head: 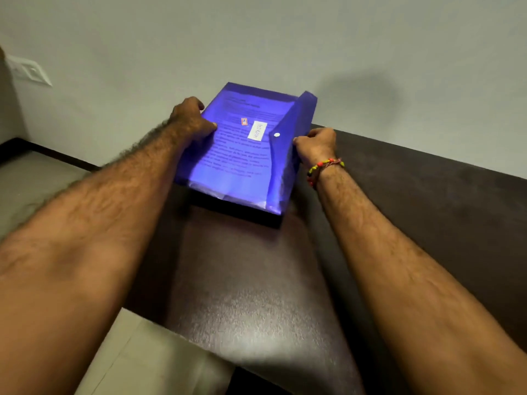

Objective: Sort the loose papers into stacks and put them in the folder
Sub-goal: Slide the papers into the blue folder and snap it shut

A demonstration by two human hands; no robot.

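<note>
We judge the task nearly done: the printed paper sheets (239,155) already lie inside the translucent blue plastic snap folder (228,178), which sits at the far side of the dark wooden table (256,295) against the wall. Our left hand (191,121) grips the folder's left edge and our right hand (316,143) pinches its right edge by the flap; only pressing the white snap button (276,135) seems left, and we see no loose papers

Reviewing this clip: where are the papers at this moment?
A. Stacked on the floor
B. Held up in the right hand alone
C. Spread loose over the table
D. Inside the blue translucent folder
D: printed papers show through the blue folder, which the left hand and right hand grip at its sides.
</note>
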